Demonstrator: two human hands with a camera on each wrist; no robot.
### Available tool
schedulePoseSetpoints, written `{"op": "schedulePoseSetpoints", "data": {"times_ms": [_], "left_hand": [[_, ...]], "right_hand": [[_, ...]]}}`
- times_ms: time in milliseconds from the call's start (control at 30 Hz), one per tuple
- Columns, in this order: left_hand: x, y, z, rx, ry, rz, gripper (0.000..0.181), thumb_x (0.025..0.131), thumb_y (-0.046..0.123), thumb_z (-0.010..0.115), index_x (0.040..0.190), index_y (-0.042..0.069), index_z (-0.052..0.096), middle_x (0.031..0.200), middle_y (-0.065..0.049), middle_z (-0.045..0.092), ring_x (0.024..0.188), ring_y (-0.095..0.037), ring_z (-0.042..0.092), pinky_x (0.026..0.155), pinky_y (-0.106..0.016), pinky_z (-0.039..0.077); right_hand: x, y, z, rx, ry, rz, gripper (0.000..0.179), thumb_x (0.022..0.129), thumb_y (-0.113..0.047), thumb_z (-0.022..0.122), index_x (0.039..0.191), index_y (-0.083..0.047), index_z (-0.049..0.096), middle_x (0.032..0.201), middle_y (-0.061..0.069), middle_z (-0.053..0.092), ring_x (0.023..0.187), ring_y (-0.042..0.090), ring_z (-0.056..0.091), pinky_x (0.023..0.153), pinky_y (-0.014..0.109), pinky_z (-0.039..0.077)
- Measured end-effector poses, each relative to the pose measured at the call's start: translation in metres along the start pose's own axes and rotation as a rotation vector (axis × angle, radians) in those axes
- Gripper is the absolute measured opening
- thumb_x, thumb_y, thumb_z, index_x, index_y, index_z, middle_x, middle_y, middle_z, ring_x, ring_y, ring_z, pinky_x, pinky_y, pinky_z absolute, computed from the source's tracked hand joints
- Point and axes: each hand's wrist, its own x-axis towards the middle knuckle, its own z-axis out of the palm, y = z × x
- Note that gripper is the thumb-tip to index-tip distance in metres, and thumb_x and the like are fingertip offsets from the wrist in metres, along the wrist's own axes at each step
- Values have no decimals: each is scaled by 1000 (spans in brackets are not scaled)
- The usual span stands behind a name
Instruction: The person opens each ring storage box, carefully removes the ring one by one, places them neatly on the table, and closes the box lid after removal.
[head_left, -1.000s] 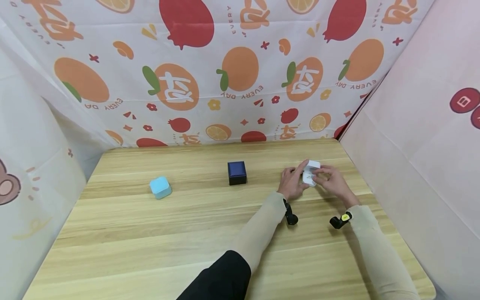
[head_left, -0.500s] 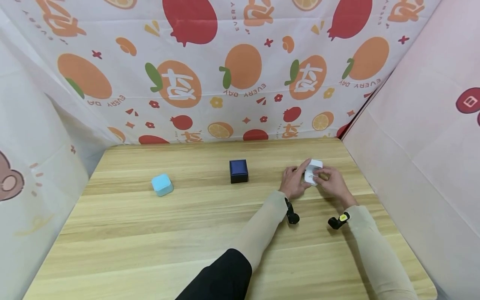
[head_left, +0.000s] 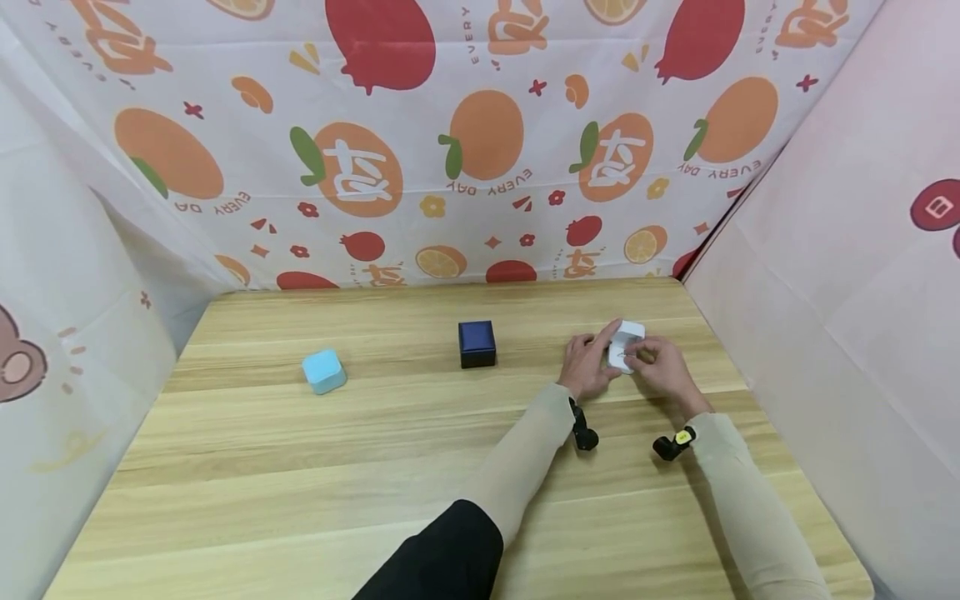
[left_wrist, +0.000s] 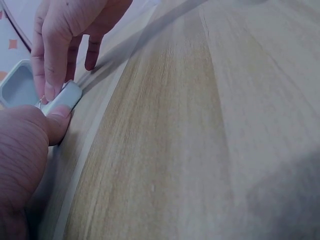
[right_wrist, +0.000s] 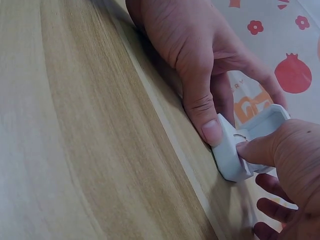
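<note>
A small white ring box [head_left: 632,331] stands with its lid raised at the right of the wooden table. My left hand [head_left: 587,365] holds it from the left, thumb on the base's front and index finger at the lid. Inside the base sits a thin ring [right_wrist: 241,135], its upper arc showing in the right wrist view. My right hand [head_left: 666,371] reaches in from the right and pinches the ring between thumb and index finger, at the box's insert. The other right fingers hang loosely beside the box in the left wrist view. Fingertips hide the lower part of the ring.
A dark blue box [head_left: 477,344] stands closed left of my hands. Farther left is a light blue box [head_left: 324,372] with rounded corners. Printed fabric [head_left: 480,208] hangs behind the table's back edge, and a pale curtain [head_left: 840,275] lines the right side.
The head view has shifted slightly. My right wrist has turned a little to the left, with the fingers staying at the ring; the left hand keeps its hold on the ring box.
</note>
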Motion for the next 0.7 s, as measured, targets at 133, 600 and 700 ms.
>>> {"op": "schedulePoseSetpoints", "data": {"times_ms": [133, 600, 700], "left_hand": [[0, 0, 0, 8, 2, 3, 90, 96, 34, 70, 162, 45, 9, 145, 1, 62, 148, -26, 39, 126, -45, 20], [1, -3, 3, -6, 23, 6, 91, 95, 34, 72, 161, 45, 11, 141, 0, 66, 147, -26, 40, 126, -45, 20], [2, -2, 3, -7, 14, 5, 91, 95, 34, 71, 161, 45, 10, 141, -1, 66, 147, -26, 40, 126, -45, 20]], "right_hand": [[-1, -2, 2, 23, -1, -2, 13, 94, -2, 69, 101, 8, 72, 122, 30, 64, 125, 47, 54, 109, 61, 43], [0, -4, 3, 5, -8, 0, 9, 95, 0, 66, 99, 7, 70, 112, 27, 64, 113, 40, 62, 89, 32, 55], [0, -3, 3, 0, -8, 10, 9, 95, -1, 67, 99, 6, 70, 111, 26, 65, 107, 37, 64, 78, 18, 51]]}}
